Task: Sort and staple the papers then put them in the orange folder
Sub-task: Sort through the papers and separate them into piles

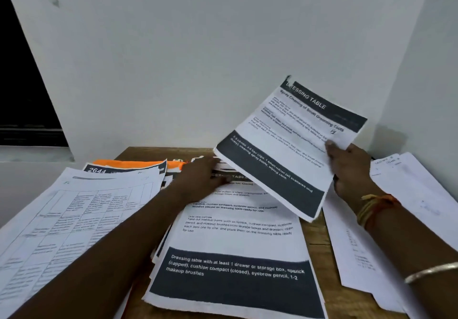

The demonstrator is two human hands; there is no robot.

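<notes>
My right hand (pixel 352 169) grips the right edge of a printed "Dressing Table" sheet (pixel 287 150) and holds it tilted in the air above the table. My left hand (pixel 200 177) lies across the top of a stack of similar sheets (pixel 238 244) in the middle of the table, fingers flat on the paper. The orange folder (pixel 128 163) lies at the back left, mostly covered by papers. No stapler is in view.
A pile of sheets with tables (pixel 74 214) covers the left side. White papers (pixel 406 219) lie on the right, overhanging the wooden table (pixel 314 232). A white wall stands close behind the table, with a dark opening at far left.
</notes>
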